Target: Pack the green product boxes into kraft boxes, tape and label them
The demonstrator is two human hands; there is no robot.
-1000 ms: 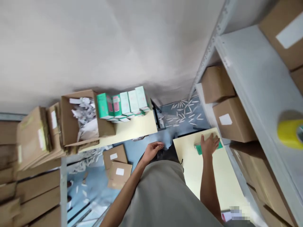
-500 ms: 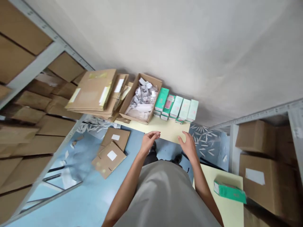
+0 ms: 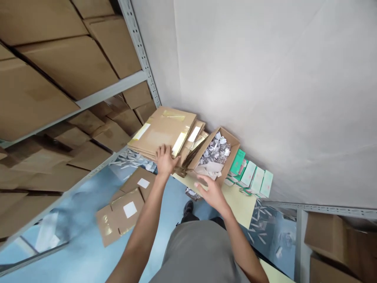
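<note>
My left hand (image 3: 165, 160) lies at the front edge of a stack of flattened cardboard boxes (image 3: 163, 127), its fingers spread on the top sheet. White labels and yellowish tape show on the cardboard. My right hand (image 3: 212, 193) holds nothing; its thumb and fingers are apart. It is just in front of an open cardboard box (image 3: 194, 162) full of crumpled paper and clear plastic scraps (image 3: 216, 151). Whether the right fingertips touch the box is unclear. Further right, several green and white small boxes (image 3: 250, 173) stand in a row on the pale yellow table (image 3: 240, 204).
Two flattened cartons (image 3: 118, 226) lie on the blue floor at the left. Shelves packed with cardboard boxes (image 3: 70, 67) rise on the left, and another rack (image 3: 303, 239) stands at the right. White paper strips (image 3: 259, 220) are scattered below. A pale wall (image 3: 250, 78) is behind.
The view has swung left. My left hand has moved from above the table's front edge onto the cardboard stack. My right hand has shifted left, to the front of the scrap-filled box.
</note>
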